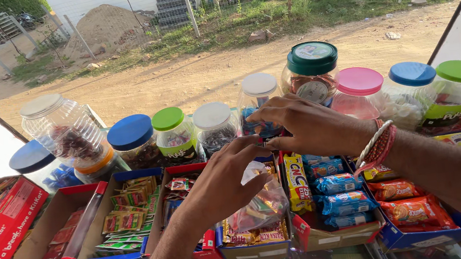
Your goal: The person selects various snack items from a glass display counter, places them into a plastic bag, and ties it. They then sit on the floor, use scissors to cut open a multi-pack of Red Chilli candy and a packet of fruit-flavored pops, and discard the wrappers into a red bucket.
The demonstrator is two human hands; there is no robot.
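Note:
My left hand [222, 182] grips a clear plastic bag [262, 203] of small colourful wrapped sweets, held over an open carton of snack packets [253, 237]. My right hand [305, 124], with bangles and red thread on the wrist, reaches across just above it, fingers pinched near the top of the bag and in front of a clear jar with a white lid [259, 101]. Whether the right fingers hold the bag's mouth I cannot tell.
A row of plastic jars with blue, green, white and pink lids [213, 127] stands behind the cartons. Open boxes hold blue and orange biscuit packs [337, 192], green sachets [125, 217] and a red chocolate carton [1, 230]. Beyond lies a dirt road and fence.

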